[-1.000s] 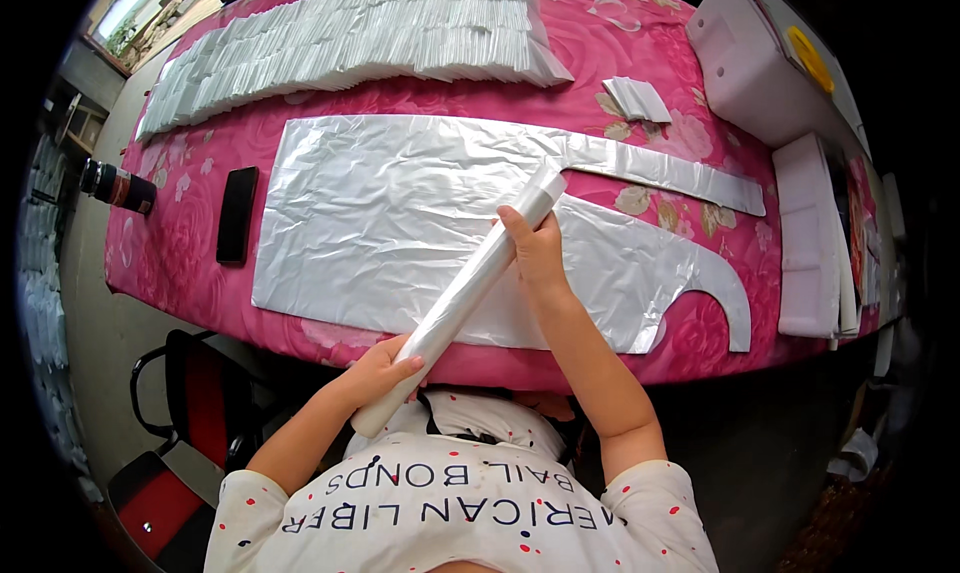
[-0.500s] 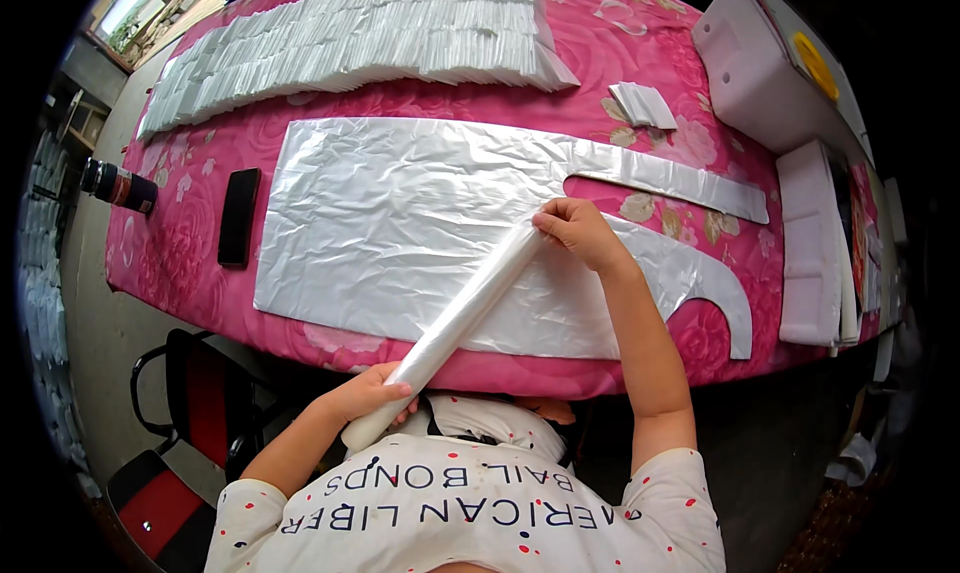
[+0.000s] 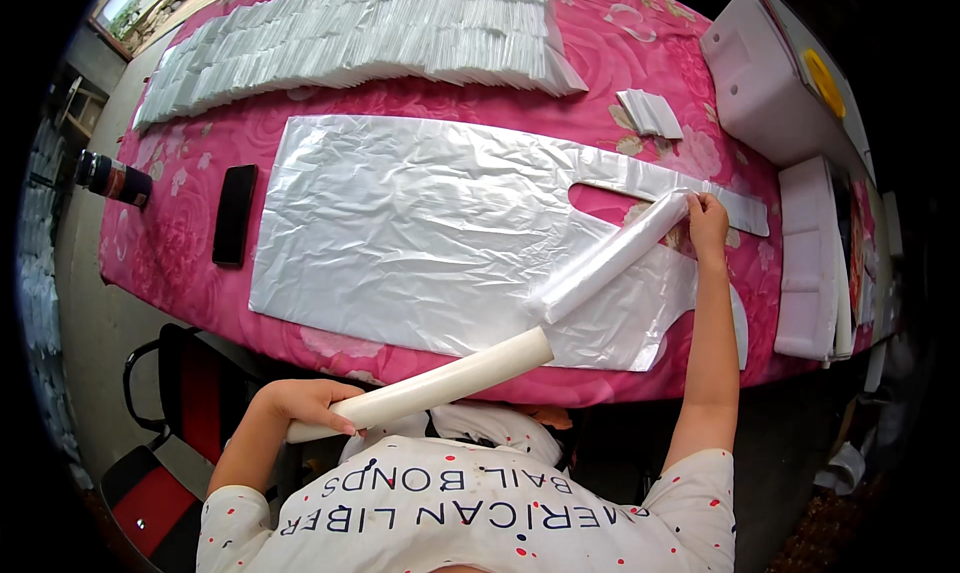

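Wrapped round a smooth off-white tube is my left hand, near the table's front edge. The tube slants up to the right, its far end bare. At the right, my right hand pinches the upper end of a rolled sleeve of clear plastic film, which is apart from the tube. Under the sleeve a large silvery plastic sheet lies flat and wrinkled, with strap-like strips and curved cut-outs on its right side; it looks like a thin plastic apron or vest bag. The sleeve covers part of those cut-outs.
Rows of folded white plastic packets line the table's far side, with a small stack to their right. A black phone and a dark bottle lie at left. White foam boxes stand at right. Red-black chairs are below left.
My right hand has moved right, taking the film sleeve off the tube, whose end now shows bare. My left hand has shifted slightly left and down, and the tube lies flatter.
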`<state>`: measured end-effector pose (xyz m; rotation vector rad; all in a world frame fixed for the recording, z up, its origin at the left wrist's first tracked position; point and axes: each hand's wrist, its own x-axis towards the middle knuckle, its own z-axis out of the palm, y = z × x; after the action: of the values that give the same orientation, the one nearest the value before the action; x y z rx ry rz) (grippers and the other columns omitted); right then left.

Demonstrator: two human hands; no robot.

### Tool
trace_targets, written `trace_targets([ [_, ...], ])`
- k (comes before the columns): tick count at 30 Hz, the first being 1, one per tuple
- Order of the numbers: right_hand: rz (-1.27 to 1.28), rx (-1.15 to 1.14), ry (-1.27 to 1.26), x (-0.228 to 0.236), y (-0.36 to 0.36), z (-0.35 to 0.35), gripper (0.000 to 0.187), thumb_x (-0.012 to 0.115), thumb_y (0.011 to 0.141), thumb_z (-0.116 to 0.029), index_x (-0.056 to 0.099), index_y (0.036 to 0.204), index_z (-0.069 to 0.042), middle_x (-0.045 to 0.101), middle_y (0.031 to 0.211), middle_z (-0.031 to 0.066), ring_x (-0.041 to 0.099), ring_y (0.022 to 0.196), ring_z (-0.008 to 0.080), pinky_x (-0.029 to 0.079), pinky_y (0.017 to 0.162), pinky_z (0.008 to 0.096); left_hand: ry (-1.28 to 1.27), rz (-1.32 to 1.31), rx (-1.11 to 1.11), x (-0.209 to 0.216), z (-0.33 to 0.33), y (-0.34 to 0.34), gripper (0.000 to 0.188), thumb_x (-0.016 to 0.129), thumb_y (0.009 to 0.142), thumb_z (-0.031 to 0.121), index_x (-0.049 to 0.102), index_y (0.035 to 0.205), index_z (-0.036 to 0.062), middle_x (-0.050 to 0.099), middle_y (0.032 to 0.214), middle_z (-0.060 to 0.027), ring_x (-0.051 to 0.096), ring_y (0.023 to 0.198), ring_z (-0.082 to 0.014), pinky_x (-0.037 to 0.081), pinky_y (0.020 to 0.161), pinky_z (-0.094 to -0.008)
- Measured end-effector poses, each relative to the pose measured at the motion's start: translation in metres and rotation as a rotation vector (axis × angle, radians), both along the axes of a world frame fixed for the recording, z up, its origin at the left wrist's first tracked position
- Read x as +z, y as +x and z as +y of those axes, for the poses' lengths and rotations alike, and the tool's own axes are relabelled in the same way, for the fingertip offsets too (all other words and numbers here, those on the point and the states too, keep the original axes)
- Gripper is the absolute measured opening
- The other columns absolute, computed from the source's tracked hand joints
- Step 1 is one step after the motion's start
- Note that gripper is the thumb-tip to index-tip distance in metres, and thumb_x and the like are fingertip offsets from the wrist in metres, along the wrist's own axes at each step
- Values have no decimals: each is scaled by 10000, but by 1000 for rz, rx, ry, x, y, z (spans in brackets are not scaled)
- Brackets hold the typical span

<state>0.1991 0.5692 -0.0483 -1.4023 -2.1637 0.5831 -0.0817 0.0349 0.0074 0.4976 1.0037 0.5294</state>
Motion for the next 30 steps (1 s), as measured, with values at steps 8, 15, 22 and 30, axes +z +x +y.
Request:
trace_targets([
  [8, 238, 314, -302, 22, -92, -89, 188, 598, 840, -159, 615, 847, 27, 598, 675, 53, 526, 594, 110, 432, 569, 258, 679, 1021, -386, 37, 129, 12, 439, 697, 698, 222, 563, 1088, 72, 612, 950, -144, 584, 885, -276, 449, 804, -369],
  [15, 260, 441, -470, 11, -133, -102, 190, 589, 839, -157, 613, 837, 32, 587, 643, 56, 513, 565, 113, 427, 553, 267, 1365, 1325, -55, -11, 163, 43, 492, 681, 735, 207, 509, 1164, 37, 529, 1154, -102, 515, 1041, -282, 420, 879, -398],
  [22, 175, 464, -436, 7, -136, -98, 198, 590, 839, -165, 616, 842, 31, 607, 692, 91, 543, 539, 140, 436, 537, 281, 1330, 1186, -502, -45, 134, 70, 752, 441, 830, 525, 349, 1325, -33, 315, 1412, -172, 262, 1334, -281, 178, 1099, -418],
  [30, 120, 649, 127, 45, -101, -191, 394, 639, 801, -212, 538, 1133, -25, 535, 1107, 156, 493, 1050, 317, 383, 927, 397, 1262, 1263, -492, -50, 126, 85, 785, 435, 816, 533, 319, 1349, -32, 284, 1430, -174, 234, 1347, -274, 135, 1109, -432],
])
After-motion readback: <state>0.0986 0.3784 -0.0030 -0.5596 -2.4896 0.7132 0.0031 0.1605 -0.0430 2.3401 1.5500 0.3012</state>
